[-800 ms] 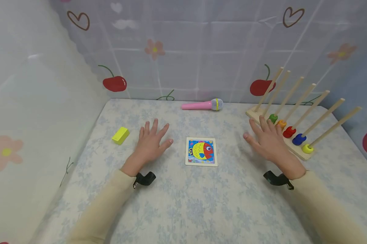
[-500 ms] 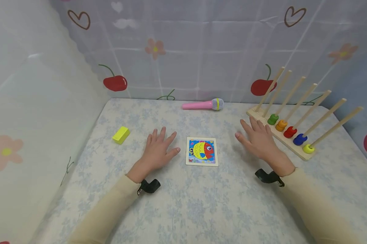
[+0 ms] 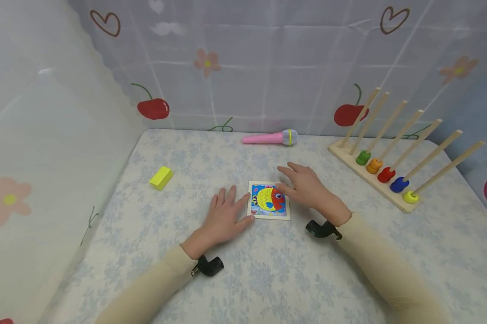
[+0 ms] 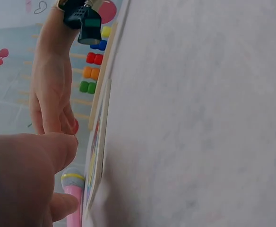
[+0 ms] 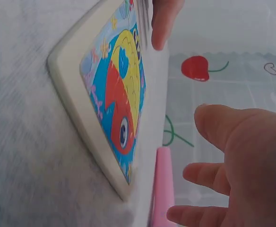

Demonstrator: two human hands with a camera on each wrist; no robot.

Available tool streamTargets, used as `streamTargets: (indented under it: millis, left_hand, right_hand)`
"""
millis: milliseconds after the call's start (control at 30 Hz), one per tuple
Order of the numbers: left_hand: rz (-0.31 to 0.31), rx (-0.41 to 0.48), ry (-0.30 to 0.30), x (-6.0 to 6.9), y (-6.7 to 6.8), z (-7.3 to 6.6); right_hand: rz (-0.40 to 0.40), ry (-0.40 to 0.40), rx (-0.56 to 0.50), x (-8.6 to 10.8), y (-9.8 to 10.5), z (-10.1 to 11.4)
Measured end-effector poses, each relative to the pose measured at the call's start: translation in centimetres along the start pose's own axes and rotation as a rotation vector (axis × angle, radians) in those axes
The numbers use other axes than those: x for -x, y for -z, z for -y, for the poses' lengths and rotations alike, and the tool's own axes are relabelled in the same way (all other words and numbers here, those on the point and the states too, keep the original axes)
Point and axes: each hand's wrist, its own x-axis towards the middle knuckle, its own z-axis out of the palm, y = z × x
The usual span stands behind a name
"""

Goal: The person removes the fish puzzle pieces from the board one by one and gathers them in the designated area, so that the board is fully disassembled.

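Note:
A square fish puzzle (image 3: 269,202) in a pale wooden frame lies flat in the middle of the table. Beside its left edge is my left hand (image 3: 224,220), fingers spread, with thumb and index fingertip close to the frame; whether they touch it I cannot tell. My right hand (image 3: 308,189) hovers over the puzzle's upper right corner, its fingers loosely bent and pointing left. In the right wrist view, a gap shows between the right hand (image 5: 251,156) and the puzzle (image 5: 124,90). Neither hand holds anything.
A pink toy microphone (image 3: 268,138) lies near the table's back edge. To the left is a yellow block (image 3: 161,178). At the right stands a wooden rack (image 3: 373,177) with tall pegs and coloured beads. Patterned curtains (image 3: 243,67) hang behind the table.
Both hands have moved inward to the puzzle: the left rightward and nearer the body, the right leftward away from the peg rack. The puzzle lies where it was.

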Motion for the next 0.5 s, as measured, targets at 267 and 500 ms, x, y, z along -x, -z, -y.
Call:
streamTargets:
  millis: [267, 500]
  left_hand:
    - [-0.029, 0.015, -0.041, 0.1, -1.1, 0.2]
    - [-0.062, 0.001, -0.062, 0.3, -1.5, 0.3]
  right_hand:
    - [0.036, 0.059, -0.063, -1.5, -1.4, 2.6]
    - [-0.016, 0.109, -0.078, -2.5, -2.3, 3.5]
